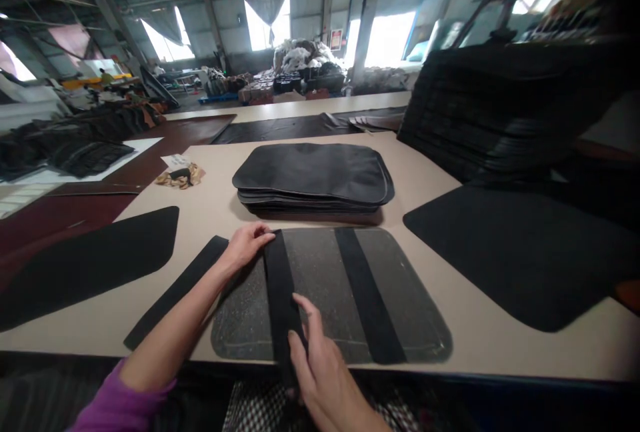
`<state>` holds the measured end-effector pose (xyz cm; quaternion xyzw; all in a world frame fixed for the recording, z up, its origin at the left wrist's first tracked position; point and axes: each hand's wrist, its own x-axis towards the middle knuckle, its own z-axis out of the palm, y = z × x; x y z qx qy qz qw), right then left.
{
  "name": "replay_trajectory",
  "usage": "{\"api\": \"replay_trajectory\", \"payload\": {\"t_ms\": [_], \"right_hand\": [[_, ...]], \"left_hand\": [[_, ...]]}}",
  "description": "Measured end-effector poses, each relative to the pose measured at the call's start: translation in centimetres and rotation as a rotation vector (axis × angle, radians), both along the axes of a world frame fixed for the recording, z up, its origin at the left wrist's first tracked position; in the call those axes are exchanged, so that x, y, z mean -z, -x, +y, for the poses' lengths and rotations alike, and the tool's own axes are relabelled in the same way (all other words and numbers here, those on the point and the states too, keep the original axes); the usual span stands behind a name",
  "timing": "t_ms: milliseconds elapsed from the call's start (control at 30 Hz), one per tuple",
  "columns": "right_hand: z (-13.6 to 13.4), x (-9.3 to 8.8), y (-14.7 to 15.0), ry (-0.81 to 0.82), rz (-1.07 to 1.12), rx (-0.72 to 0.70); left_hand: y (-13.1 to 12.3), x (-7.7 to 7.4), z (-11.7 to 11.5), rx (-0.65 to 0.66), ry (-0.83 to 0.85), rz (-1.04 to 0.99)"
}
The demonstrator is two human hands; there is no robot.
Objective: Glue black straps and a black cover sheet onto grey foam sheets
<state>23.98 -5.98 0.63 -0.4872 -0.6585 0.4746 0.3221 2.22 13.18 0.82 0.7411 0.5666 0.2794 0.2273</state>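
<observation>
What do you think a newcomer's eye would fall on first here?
Probably the rounded grey panel at the near edge of the table, crossed by two black strips. The left hand is at one strip's far end, the right hand by its near end. Just beyond lies a stack of dark pieces.

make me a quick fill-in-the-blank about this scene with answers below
1. The ____ grip is at the far end of one black strip.
2. Exactly ____ black strips lie across the grey panel.
3. The dark stack stands on the panel's ____ (near/far) side.
4. The sleeve at lower left is ____.

Missing words: left; two; far; purple.
</observation>
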Motion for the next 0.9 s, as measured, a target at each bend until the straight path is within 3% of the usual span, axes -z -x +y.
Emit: {"api": "replay_trajectory", "payload": {"t_ms": [267,500,900], "right_hand": [[2.1,-1.4,2.6,0.335,0.193,-0.042],[2.5,-0.6,3.0,0.29,0.193,-0.057],[2.4,0.0,2.5,0.297,0.153,-0.135]], "left_hand": [[-0.3,1.1,2.9,0.062,-0.173,0.253],[-0.6,2.3,3.6,0.075,-0.279,0.419],[-1.4,2.1,2.1,0.118,-0.338,0.575]]}}
